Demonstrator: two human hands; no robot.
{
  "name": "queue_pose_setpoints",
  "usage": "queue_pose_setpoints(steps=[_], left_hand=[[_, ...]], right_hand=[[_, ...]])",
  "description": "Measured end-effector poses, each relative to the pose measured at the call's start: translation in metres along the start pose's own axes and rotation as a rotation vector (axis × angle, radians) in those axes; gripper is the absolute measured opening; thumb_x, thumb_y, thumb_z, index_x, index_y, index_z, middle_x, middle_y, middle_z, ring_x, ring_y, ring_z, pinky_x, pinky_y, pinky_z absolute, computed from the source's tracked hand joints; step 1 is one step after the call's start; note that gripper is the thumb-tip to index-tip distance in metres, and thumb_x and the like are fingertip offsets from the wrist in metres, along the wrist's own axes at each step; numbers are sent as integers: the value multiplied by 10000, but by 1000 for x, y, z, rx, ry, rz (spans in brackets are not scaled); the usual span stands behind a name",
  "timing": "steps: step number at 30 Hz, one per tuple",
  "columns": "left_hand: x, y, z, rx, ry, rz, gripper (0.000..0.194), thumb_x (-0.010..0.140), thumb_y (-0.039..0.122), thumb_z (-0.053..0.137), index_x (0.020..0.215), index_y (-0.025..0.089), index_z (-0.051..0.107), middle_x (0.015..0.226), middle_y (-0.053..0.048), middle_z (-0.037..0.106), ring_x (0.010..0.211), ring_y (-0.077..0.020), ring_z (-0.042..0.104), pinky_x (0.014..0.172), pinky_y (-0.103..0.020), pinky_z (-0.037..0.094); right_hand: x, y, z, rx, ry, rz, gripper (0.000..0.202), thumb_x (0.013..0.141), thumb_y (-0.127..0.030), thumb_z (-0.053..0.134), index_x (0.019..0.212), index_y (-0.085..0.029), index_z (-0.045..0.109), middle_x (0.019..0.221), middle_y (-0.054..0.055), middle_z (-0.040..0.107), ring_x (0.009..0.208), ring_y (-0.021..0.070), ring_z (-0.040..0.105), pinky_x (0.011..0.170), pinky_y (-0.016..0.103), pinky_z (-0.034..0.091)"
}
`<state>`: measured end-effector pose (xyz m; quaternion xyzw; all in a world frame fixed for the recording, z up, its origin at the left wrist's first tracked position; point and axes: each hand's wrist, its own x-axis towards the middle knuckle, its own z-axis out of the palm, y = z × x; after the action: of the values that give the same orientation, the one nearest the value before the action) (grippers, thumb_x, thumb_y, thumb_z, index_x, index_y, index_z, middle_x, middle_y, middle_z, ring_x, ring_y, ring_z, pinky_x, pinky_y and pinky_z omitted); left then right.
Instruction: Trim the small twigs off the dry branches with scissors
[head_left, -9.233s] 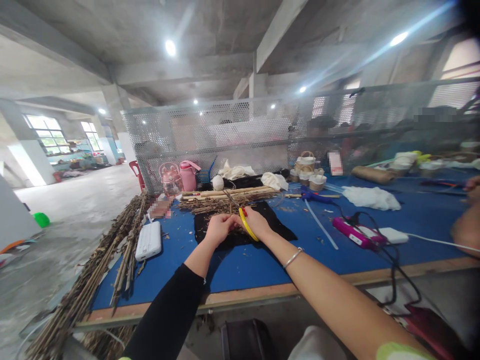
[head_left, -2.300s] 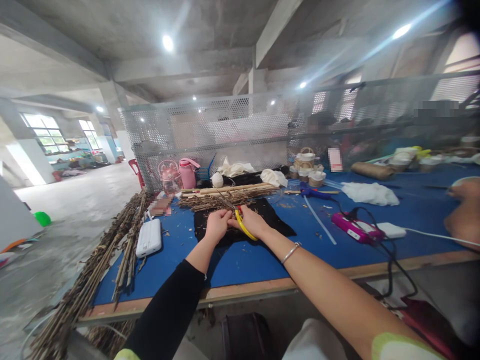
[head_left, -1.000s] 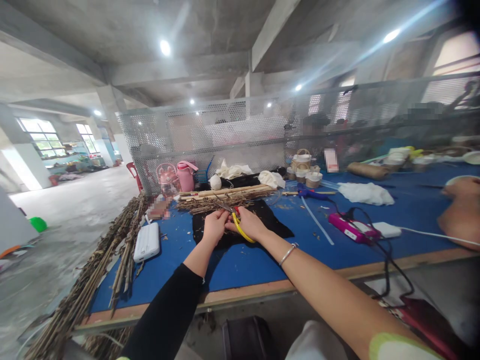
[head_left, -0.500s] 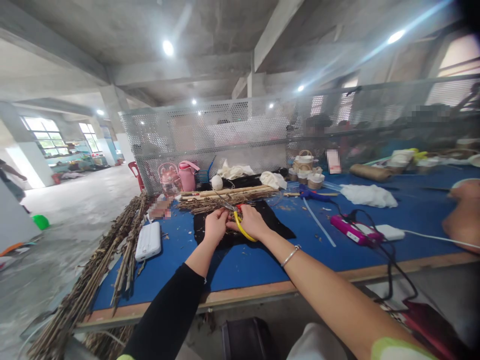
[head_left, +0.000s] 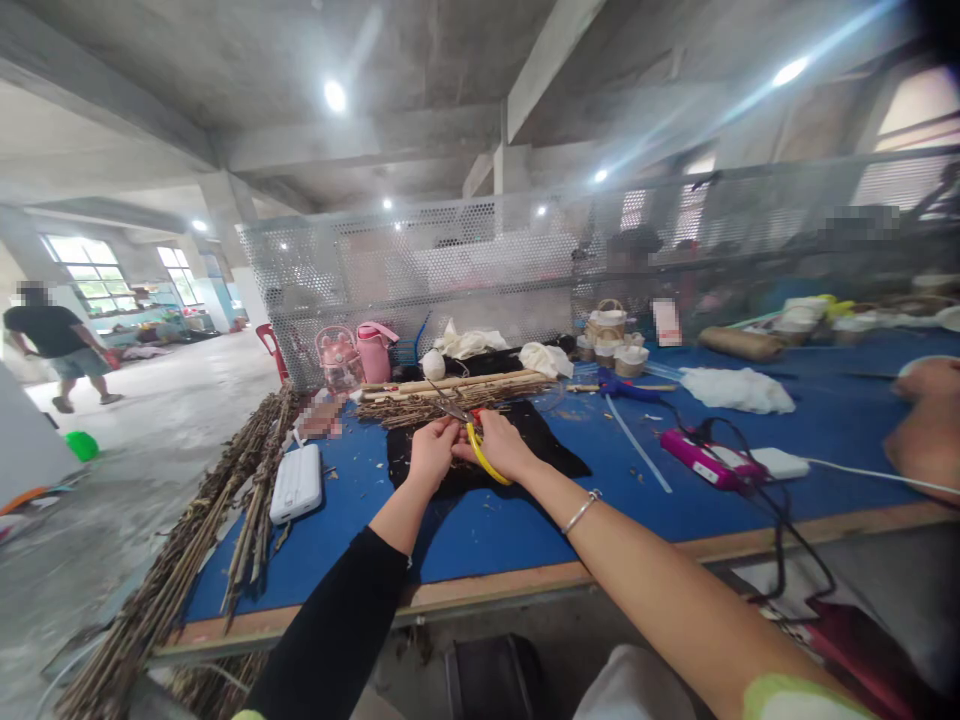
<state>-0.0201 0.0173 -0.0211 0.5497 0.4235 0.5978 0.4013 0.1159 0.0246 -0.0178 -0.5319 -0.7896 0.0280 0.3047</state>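
My right hand point(head_left: 504, 442) is closed round a pair of pliers with yellow and red handles point(head_left: 486, 458). Their metal jaws point up and to the left, over a bundle of thin twigs point(head_left: 409, 405). Close beside it, my left hand point(head_left: 433, 450) has its fingers pinched together, almost touching the right fingers. What it pinches is too small and covered to make out. Both hands are above a black cloth point(head_left: 551, 445) with plant bits on it, spread on the blue table point(head_left: 517, 540).
Long dry stalks point(head_left: 217, 500) lie over the table's left end beside a white power bank point(head_left: 296, 484). A glue gun point(head_left: 630, 388), a magenta box point(head_left: 709, 460) with cables and a white cloth point(head_left: 735, 390) are to the right. Another person's hand point(head_left: 926, 430) shows far right; a person point(head_left: 60, 340) walks far left.
My hands and the pliers have hardly moved. At the far left, the walking person has come further into view.
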Motion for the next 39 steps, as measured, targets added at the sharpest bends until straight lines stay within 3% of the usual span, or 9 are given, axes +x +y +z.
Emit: queue_pose_setpoints(steps=[9, 16, 21, 26, 31, 39], left_hand=[[0, 0, -2, 81, 61, 22, 263, 730, 334, 553, 823, 123, 678, 660, -39, 652, 587, -131, 561, 604, -238, 445], [0, -2, -2, 115, 8, 15, 281, 731, 293, 557, 912, 115, 678, 725, -60, 675, 679, -153, 584, 683, -252, 448], [3, -8, -1, 102, -40, 11, 294, 736, 331, 553, 895, 121, 681, 753, -68, 679, 672, -156, 583, 671, -255, 445], [6, -14, 0, 83, -66, -3, 318, 739, 366, 542, 893, 120, 674, 716, -53, 665, 595, -132, 551, 591, -235, 429], [6, -14, 0, 116, -49, 6, 295, 736, 381, 539, 768, 117, 666, 615, -25, 613, 503, -98, 481, 504, -209, 386], [8, -19, -4, 127, -47, -40, 299, 732, 388, 533, 796, 126, 663, 561, -2, 561, 444, -81, 435, 453, -205, 371]], right_hand=[[1, 0, -2, 3, -23, 37, 600, 619, -615, 614, 996, -167, 481, 962, 93, 537, 925, 235, 515, 743, 312, 355], [1, 0, -2, 10, -11, 54, 569, 619, -587, 632, 967, -162, 485, 970, 85, 542, 939, 238, 519, 760, 310, 356], [0, 2, -1, 113, -93, 85, 500, 670, -549, 619, 962, -170, 473, 946, 77, 581, 872, 214, 572, 667, 256, 368], [0, 3, 0, 90, -130, 111, 493, 696, -609, 553, 908, -172, 463, 872, 81, 614, 819, 217, 593, 605, 245, 353], [1, 2, -4, 14, -150, 152, 535, 679, -683, 497, 875, -186, 480, 861, 90, 625, 813, 225, 596, 589, 249, 345], [1, 0, -4, -5, -159, 185, 566, 652, -712, 495, 864, -188, 524, 863, 94, 636, 813, 225, 603, 590, 244, 357]])
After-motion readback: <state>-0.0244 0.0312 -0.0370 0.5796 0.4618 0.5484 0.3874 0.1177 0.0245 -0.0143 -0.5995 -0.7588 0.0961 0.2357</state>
